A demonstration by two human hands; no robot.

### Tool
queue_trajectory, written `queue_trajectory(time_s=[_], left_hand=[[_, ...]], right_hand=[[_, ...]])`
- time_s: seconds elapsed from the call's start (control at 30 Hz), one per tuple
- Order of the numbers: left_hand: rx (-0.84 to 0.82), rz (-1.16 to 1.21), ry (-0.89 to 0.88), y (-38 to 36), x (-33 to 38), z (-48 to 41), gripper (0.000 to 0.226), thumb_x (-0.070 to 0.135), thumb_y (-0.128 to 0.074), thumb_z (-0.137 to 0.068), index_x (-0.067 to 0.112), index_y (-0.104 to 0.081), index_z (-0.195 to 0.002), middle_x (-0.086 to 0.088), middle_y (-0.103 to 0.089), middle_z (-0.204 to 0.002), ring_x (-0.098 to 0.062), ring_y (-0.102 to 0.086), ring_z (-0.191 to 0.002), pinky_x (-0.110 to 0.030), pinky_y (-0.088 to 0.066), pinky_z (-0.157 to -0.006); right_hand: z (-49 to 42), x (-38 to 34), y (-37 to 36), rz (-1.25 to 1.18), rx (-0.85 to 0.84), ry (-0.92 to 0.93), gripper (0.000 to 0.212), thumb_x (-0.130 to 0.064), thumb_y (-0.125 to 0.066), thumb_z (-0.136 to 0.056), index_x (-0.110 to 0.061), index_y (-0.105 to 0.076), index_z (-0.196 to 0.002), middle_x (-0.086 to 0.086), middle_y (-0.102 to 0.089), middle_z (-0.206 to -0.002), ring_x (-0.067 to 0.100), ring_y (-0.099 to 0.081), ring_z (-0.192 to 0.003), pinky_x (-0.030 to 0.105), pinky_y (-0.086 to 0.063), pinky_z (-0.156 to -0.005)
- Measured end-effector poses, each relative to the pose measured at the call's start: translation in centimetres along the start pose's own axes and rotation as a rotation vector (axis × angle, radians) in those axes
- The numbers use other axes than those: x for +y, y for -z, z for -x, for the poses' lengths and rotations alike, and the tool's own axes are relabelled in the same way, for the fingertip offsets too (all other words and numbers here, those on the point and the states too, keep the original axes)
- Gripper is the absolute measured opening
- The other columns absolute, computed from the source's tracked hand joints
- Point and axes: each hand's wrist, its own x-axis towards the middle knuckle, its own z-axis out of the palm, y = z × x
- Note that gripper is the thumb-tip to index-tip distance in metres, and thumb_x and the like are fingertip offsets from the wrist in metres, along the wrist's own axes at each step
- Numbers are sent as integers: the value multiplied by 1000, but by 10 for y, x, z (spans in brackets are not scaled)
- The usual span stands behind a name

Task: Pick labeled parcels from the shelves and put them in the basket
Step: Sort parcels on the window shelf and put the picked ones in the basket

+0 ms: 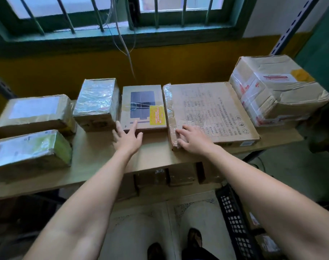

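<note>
Several cardboard parcels lie on the top shelf [96,158]. A small flat box with a yellow sticker [144,107] sits in the middle; my left hand [127,136] reaches to its near edge with fingers spread, fingertips touching it. To its right lies a wide flat printed carton [212,111]; my right hand [191,139] rests on its taped near-left corner with fingers loosely bent. The black plastic basket [233,220] stands on the floor at lower right, partly hidden by my right arm.
A tape-wrapped box [97,104], a white-labelled box [35,112] and a green-tinted one [28,149] stand on the left. A crumpled large carton [276,89] fills the right end. More parcels [180,177] sit on the lower shelf. A barred window [122,17] is behind.
</note>
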Motion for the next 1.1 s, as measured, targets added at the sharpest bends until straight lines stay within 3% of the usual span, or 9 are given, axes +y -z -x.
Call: queue_trajectory(time_s=[0.2, 0.33, 0.4, 0.47, 0.57, 0.67, 0.8, 0.97, 1.1], left_hand=[[-32, 32, -39, 2, -16, 3, 44, 47, -45, -91, 32, -40, -132, -15, 4, -155, -39, -13, -140, -49, -17, -112], [4, 246, -37, -3, -16, 21, 24, 34, -49, -91, 15, -52, -106, -23, 1, -153, -37, -21, -139, -37, -23, -110], [34, 363, -4, -5, -16, 29, 18, 26, -52, -90, 12, -55, -101, -27, -5, -150, -30, -12, -143, -30, -22, -109], [96, 516, 56, -5, -16, 36, 16, 21, -56, -86, 14, -56, -101, -24, -18, -147, -25, -23, -138, -25, -26, -105], [234, 749, 152, -4, -26, 44, 39, 21, -63, -82, 14, -49, -118, -16, -38, -134, -17, -44, -108, -22, -31, -92], [155, 997, 274, -2, -41, 45, 69, 21, -69, -81, 15, -29, -137, -18, -38, -140, -24, -44, -124, -31, -36, -99], [16, 1198, 319, 6, -45, 50, 78, 13, -68, -81, 14, -21, -143, -21, -48, -134, -26, -57, -109, -27, -51, -62], [71, 1249, 73, 24, -19, 68, 67, 9, -70, -79, 8, -33, -135, -18, -51, -129, -30, -55, -113, -38, -49, -89], [-163, 1161, -250, 38, 3, 91, 56, 36, -63, -79, 32, -39, -129, 8, -51, -118, 0, -53, -105, -18, -43, -80]], right_hand=[[-24, -31, 2, 0, -8, 99, 55, -41, -43, -93, -29, -25, -144, 6, -18, -155, 28, -15, -141, 42, -13, -114], [-28, -46, -3, 184, -62, 197, 75, -57, -50, -84, -34, -12, -146, 6, -3, -157, 29, -4, -144, 45, -3, -116], [-22, -55, -16, 275, -105, 226, 82, -60, -50, -82, -35, -6, -146, 8, 5, -157, 31, 4, -144, 49, 5, -114], [-10, -62, -35, 330, -99, 250, 85, -59, -51, -82, -34, -1, -147, 12, 10, -156, 35, 11, -143, 52, 7, -114], [8, -65, -56, 361, -26, 255, 88, -57, -49, -83, -32, 5, -146, 17, 13, -155, 40, 15, -141, 52, 8, -114], [23, -63, -65, 298, 33, 247, 86, -63, -46, -81, -33, 3, -146, 15, 8, -156, 38, 12, -142, 49, 8, -114], [40, -65, -63, 103, 63, 209, 78, -71, -35, -81, -35, -10, -145, 12, -6, -156, 33, 0, -143, 46, 5, -115], [37, -86, -29, -504, 105, 135, 67, -52, -42, -90, -21, -22, -145, 12, -30, -149, 24, -28, -137, 36, -24, -111], [31, -106, 4, -1054, 79, 37, 75, -53, -49, -86, -28, -12, -146, 12, -30, -149, 32, -39, -131, 51, -35, -106]])
